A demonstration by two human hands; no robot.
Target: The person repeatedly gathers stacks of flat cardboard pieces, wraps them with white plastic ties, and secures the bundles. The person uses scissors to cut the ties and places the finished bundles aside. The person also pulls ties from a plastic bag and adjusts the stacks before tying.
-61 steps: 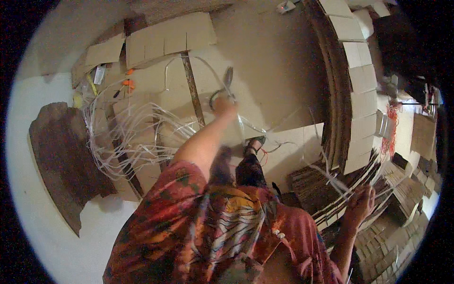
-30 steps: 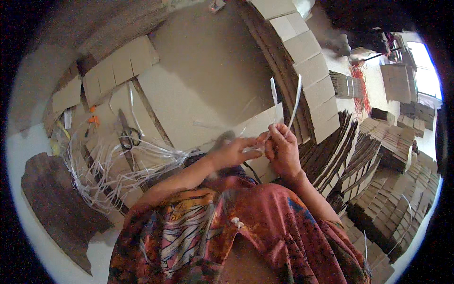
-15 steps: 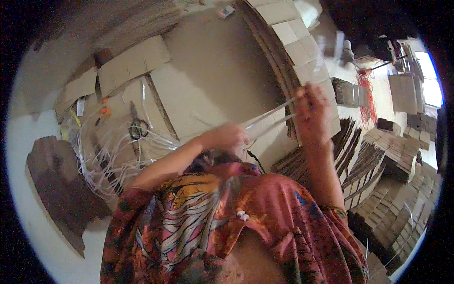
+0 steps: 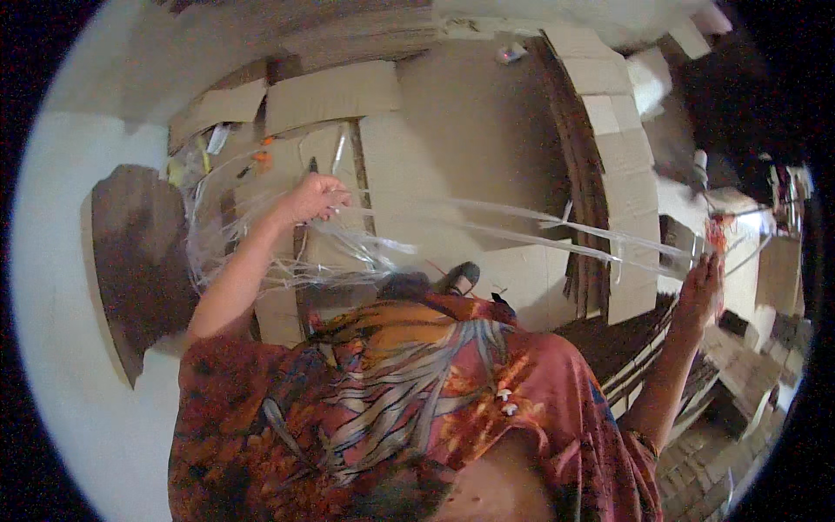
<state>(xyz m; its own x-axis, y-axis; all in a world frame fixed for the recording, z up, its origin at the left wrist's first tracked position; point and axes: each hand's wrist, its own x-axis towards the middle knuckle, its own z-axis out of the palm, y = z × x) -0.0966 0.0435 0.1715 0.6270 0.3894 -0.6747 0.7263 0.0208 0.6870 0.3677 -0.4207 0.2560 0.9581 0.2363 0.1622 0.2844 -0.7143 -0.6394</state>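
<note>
Long translucent plastic strips [image 4: 531, 222] stretch across in front of me. At the right, my right hand [image 4: 701, 287] is closed around them, arm extended. On the left, my left hand [image 4: 315, 198] has its fingers curled at the other end of the strips, above a loose tangle of similar strips [image 4: 235, 222]. A dark tip, likely of the scissors [image 4: 313, 163], shows just past the left hand; the rest is hidden beneath it. The tangle lies over flat cardboard.
Cardboard sheets [image 4: 335, 97] lie at the far left, with a small orange thing [image 4: 263, 157] close by. A long cardboard stack [image 4: 622, 165] runs along the right. More cardboard bundles [image 4: 739, 374] and orange-red strands [image 4: 715, 233] are at the far right. A brown cardboard piece [image 4: 139, 252] stands left.
My hands have moved apart: the right one outward to the right, the left one over the tangle by the scissors. The strips are now drawn out longer between them. The view has shifted.
</note>
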